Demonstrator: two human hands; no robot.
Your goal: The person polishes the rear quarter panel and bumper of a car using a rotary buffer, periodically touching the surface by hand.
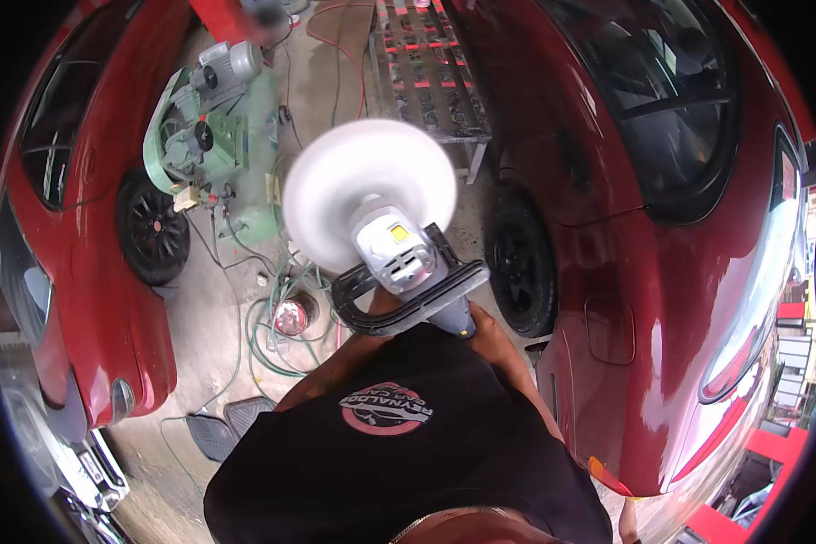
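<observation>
A grey-and-black polisher [399,249] is held out in front of my torso, its white round pad [335,181] blurred as if spinning. My left hand [383,301] is at the black loop handle [363,317], mostly hidden behind it, and appears closed on the tool. My right hand [483,323] wraps round the rear grey body of the polisher, with its fingers partly out of sight. The pad is apart from both cars. Nearest on the right is a dark red car [598,363], with streaky pale reflections along its rear panel.
Another red car [109,299] stands on the left. A green air compressor [254,145] is beside it. Green hose [263,340] lies coiled around a can [292,315] on the concrete floor. Floor mats [213,435] lie nearby. A metal rack [426,77] stands ahead.
</observation>
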